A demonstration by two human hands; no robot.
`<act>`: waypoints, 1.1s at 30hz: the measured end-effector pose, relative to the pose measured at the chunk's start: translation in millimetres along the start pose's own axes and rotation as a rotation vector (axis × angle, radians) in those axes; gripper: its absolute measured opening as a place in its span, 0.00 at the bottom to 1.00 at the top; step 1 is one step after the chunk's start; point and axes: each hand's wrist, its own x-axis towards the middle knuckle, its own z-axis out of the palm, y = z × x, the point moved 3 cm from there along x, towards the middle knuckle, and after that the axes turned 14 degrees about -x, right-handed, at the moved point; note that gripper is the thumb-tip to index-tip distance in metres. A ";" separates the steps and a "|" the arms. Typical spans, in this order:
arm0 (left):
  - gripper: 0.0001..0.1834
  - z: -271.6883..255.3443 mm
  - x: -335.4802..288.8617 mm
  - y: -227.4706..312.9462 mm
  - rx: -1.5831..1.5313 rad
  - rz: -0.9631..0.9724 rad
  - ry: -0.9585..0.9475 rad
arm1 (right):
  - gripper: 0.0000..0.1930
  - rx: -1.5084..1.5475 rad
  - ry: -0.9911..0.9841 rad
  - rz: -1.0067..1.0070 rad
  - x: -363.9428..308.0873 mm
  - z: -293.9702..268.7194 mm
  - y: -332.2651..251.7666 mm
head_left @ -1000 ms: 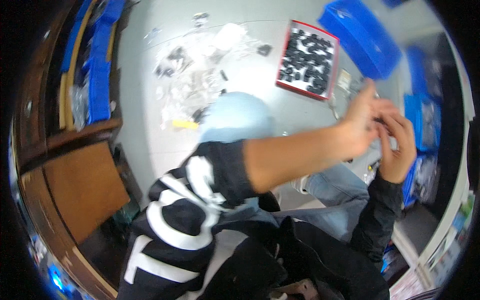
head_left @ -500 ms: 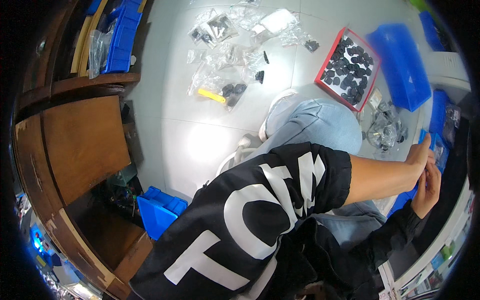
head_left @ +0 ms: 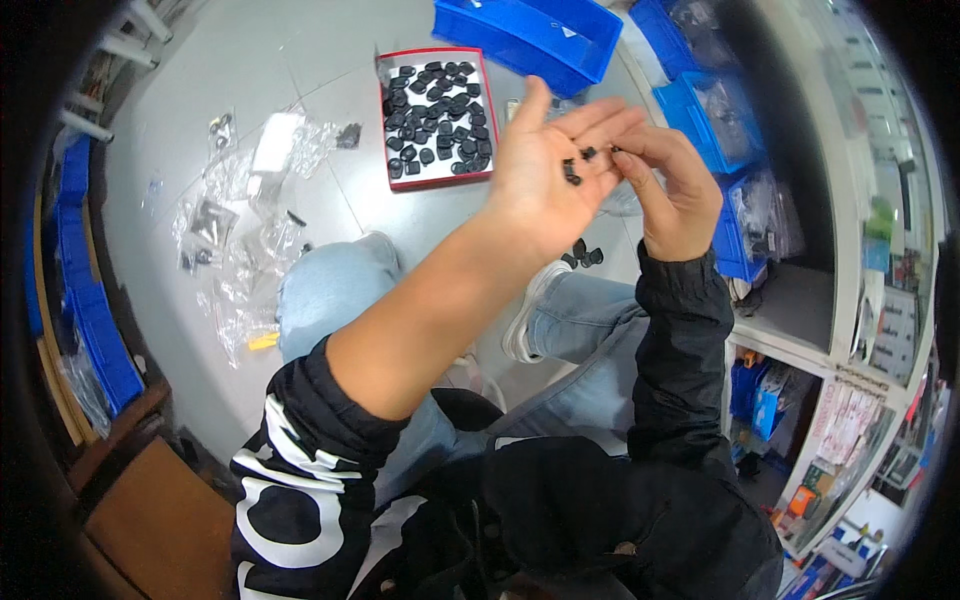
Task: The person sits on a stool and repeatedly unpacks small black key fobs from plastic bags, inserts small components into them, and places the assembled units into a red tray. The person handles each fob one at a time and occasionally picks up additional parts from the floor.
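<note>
My left hand [head_left: 535, 175] is turned palm up, its thumb and fingers stretched out. Several small black parts [head_left: 571, 172] rest loosely on its palm and fingers; their kind is too small to tell. Just to the right, my right hand [head_left: 682, 192] pinches a tiny dark piece [head_left: 615, 149] between thumb and forefinger, close to the left fingertips. Beyond my left hand, a red-rimmed shallow box [head_left: 388, 183] lies on the floor, holding many black rounded caps [head_left: 427, 156].
A large blue bin [head_left: 500, 25] stands behind the box. Smaller blue bins [head_left: 700, 110] with bagged parts line a shelf at right. Clear plastic bags [head_left: 240, 235] and a yellow-handled tool [head_left: 263, 341] lie on the floor at left. Loose black caps [head_left: 583, 256] sit below my hands.
My view has swung to the right. Both hands have come out of the blue bin at right; the left palm now shows small black parts and the right fingers pinch one.
</note>
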 end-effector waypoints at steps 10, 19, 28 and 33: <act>0.36 5.1 5.1 5.4 -0.037 -0.010 -0.136 | 0.09 1.654 -0.237 0.696 -22.0 19.8 34.7; 0.34 3.8 5.1 6.8 -0.019 -0.025 -0.155 | 0.10 1.700 -0.304 0.732 -16.6 13.2 28.8; 0.34 -0.7 5.6 5.4 0.077 -0.033 -0.128 | 0.06 0.775 -0.239 0.637 -14.1 12.3 11.7; 0.35 -1.4 6.3 2.5 0.127 -0.022 -0.118 | 0.07 0.215 -0.078 0.313 -10.6 20.7 4.1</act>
